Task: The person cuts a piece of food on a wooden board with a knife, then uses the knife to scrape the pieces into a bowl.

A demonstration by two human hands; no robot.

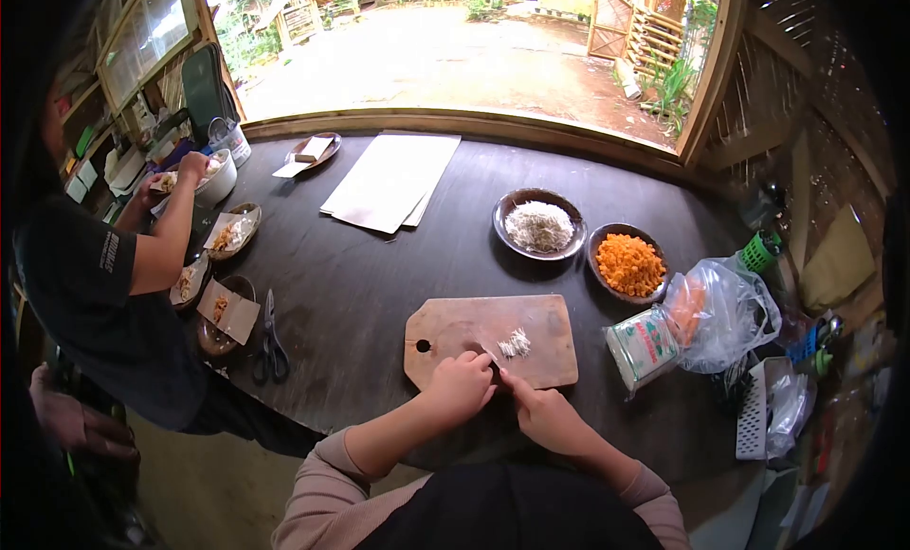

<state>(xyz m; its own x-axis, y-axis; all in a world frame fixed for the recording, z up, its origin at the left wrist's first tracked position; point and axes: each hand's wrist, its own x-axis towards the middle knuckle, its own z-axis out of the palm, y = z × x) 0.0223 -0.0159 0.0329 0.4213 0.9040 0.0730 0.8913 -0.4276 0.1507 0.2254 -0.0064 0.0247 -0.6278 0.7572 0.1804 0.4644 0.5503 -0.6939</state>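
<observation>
A wooden cutting board (445, 327) with a hole at its left end lies in front of me. On its right half is a small heap of white shredded pieces (515, 343). My right hand (548, 419) is closed round a knife (492, 355), its thin blade pointing away to the left over the board; the handle is hidden in the hand. Left of the blade, my left hand (462, 387) rests on the board's near edge with curled fingers. Whatever lies under those fingers is hidden.
Beyond the board stand a bowl of white shreds (538, 226) and a bowl of orange diced pieces (630, 265). Plastic bags (725, 313) and a printed packet (643, 346) sit at right. Scissors (270, 341), paper sheets (391, 180) and filled plates lie leftward, where another person (123, 294) works.
</observation>
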